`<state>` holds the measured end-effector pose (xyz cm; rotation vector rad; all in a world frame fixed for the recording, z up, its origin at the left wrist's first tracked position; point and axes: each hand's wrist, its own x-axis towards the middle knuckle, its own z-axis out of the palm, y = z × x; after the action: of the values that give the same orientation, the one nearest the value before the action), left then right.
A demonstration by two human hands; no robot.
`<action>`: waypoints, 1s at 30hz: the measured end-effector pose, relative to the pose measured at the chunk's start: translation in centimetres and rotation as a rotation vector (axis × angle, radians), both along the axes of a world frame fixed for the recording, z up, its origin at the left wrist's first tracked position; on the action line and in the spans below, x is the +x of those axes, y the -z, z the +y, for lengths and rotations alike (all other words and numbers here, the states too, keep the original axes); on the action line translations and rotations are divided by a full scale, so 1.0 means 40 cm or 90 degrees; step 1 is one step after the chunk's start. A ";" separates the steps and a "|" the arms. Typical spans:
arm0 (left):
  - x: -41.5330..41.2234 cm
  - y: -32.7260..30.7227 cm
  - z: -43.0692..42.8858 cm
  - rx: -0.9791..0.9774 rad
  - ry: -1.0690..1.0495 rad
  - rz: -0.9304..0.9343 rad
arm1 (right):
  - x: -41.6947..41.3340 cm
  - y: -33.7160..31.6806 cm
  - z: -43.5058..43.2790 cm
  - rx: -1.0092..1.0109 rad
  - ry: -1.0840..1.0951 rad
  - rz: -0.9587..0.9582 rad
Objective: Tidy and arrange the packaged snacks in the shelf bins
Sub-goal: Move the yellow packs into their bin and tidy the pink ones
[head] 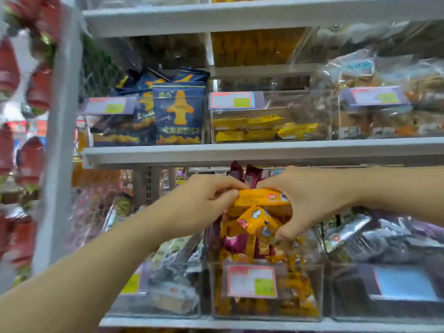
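Observation:
Both hands reach into the middle clear bin on the lower shelf, which is heaped with orange and maroon snack packets. My left hand pinches the left end of an orange snack packet at the top of the heap. My right hand curls round the right side of a bunch of orange packets, thumb underneath. Maroon packets stick up behind the hands. A price label covers the bin's front.
Clear bins of silver packets stand left and right of the middle one. On the shelf above are dark blue bags, a bin of yellow packets and clear-wrapped biscuits. Red hanging goods are at far left.

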<state>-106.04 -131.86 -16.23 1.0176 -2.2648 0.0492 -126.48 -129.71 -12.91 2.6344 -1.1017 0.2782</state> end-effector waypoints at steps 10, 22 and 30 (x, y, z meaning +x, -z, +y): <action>0.194 0.104 0.221 0.056 -0.086 -0.058 | 0.188 0.176 0.112 0.043 -0.068 -0.082; 0.417 0.510 0.195 0.199 -0.178 0.022 | 0.401 0.661 0.029 0.251 -0.006 -0.228; 0.476 0.733 0.018 0.272 -0.295 0.090 | 0.449 0.774 -0.176 0.204 0.210 -0.338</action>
<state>-86.99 -131.15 -45.57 1.6982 -1.9065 -0.3135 -108.51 -136.74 -43.88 2.6487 -1.8603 0.8218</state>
